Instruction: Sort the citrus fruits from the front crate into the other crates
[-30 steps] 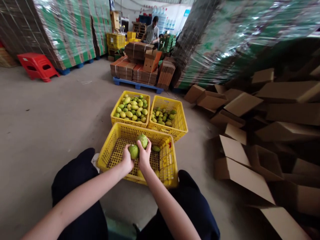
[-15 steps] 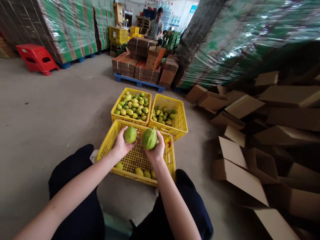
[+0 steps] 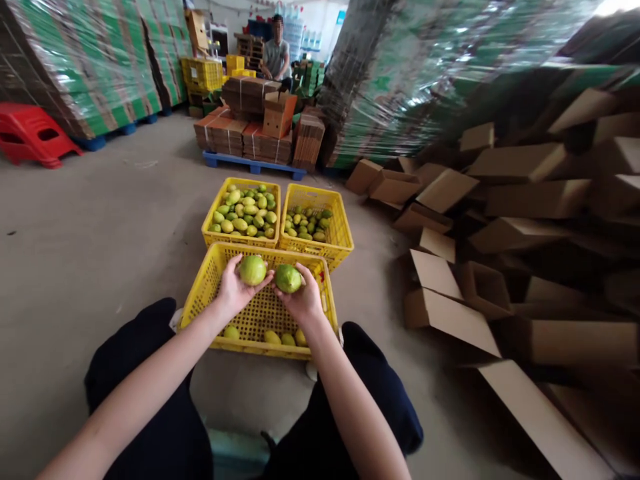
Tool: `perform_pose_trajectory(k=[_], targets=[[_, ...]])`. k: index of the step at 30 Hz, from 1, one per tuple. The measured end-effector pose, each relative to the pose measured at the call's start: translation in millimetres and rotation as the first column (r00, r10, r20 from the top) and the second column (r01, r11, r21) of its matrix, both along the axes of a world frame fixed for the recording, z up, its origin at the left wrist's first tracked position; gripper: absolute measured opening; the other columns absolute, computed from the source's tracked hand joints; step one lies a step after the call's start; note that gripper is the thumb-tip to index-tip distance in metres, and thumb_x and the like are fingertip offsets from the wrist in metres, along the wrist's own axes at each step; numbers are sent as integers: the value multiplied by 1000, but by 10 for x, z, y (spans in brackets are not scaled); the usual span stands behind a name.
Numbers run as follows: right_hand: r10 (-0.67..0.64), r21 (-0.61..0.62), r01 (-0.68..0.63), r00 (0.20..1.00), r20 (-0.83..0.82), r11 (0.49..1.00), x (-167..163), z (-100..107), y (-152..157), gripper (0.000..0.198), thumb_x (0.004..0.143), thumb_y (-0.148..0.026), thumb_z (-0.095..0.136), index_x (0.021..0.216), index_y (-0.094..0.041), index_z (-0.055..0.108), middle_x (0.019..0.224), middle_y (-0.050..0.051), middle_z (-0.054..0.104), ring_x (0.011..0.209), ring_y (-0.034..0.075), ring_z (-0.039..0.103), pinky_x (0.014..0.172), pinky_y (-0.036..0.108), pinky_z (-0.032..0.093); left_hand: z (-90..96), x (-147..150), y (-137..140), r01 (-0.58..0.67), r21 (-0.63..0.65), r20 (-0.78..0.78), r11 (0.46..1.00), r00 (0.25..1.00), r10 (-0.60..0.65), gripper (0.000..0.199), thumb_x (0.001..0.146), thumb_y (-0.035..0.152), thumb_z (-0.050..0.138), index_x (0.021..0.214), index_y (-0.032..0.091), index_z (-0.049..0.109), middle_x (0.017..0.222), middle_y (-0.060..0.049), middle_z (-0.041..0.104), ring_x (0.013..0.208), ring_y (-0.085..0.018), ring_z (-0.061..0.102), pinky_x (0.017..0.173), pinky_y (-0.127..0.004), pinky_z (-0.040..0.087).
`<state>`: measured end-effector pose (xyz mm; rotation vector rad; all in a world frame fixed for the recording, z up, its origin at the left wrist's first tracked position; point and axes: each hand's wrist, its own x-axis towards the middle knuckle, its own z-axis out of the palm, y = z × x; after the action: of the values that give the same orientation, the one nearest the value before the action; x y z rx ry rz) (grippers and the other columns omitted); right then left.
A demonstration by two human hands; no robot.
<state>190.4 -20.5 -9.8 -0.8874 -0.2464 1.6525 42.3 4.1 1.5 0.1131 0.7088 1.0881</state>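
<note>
My left hand point(image 3: 237, 288) is closed around a yellow-green lemon point(image 3: 253, 270). Beside it, my right hand point(image 3: 306, 300) grips a darker green lemon point(image 3: 289, 279), its pointed end turned partly toward me. Both hands are above the near yellow crate point(image 3: 197, 293), their fingertips close together. Along that crate's near side lie several yellow lemons point(image 3: 273, 337). Behind it stand a left crate point(image 3: 206, 230) heaped with yellow and green lemons point(image 3: 240, 225) and a right crate point(image 3: 345, 230) holding fewer, mostly green lemons point(image 3: 313, 225).
Open cardboard boxes point(image 3: 450, 320) are piled on the right. Flattened cartons point(image 3: 265, 143) rest on a blue pallet point(image 3: 255, 165) ahead, with a person point(image 3: 277, 57) behind them. Wrapped green stacks point(image 3: 90, 60) and a red stool point(image 3: 37, 137) are at the left.
Both lemons have been turned in my hands, and the right one is now lower, with a different side showing. My view has swung to the right.
</note>
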Motion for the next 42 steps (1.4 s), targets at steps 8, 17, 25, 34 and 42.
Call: perform_pose_trajectory(k=[8,17,25,34,42], targets=[[1,-22,1,993,114,1000,104,62,-167,25,75,-43,73,82,-21,63,70,2,71,65,18,68,46,24,50,-23,255,-41,139,-84,-95,987,985,-147,54,95,59,44,93,10,65,68,-10,67,49,-14,59,45,-23,51],[-269,335,103,825,498,937,154,199,-178,60,63,-32,83,118,-29,59,100,1,70,90,21,67,82,38,57,32,241,-82,4,412,-218,911,971,94,51,62,20,89,109,22,69,108,-5,71,99,-19,66,82,-25,53],[-648,710,10,417,637,704,-69,143,-234,53,70,-23,77,117,-29,55,121,6,56,117,25,56,97,44,51,270,-105,-173,-21,646,-355,763,877,325,62,38,-7,89,93,16,73,116,-10,65,127,-28,54,103,-30,48],[-588,702,-99,471,658,705,-63,158,-212,54,72,-27,79,122,-31,59,124,7,54,121,27,54,100,48,51,245,-496,-33,206,697,-508,687,818,271,65,42,-1,90,102,22,77,119,-8,70,125,-28,55,103,-34,48],[-501,657,-58,597,626,751,-38,194,-189,58,65,-29,85,117,-30,60,122,5,62,118,26,58,98,47,52,242,-471,-68,136,641,-404,755,897,182,57,48,4,89,100,22,74,120,-9,71,122,-28,60,98,-35,54]])
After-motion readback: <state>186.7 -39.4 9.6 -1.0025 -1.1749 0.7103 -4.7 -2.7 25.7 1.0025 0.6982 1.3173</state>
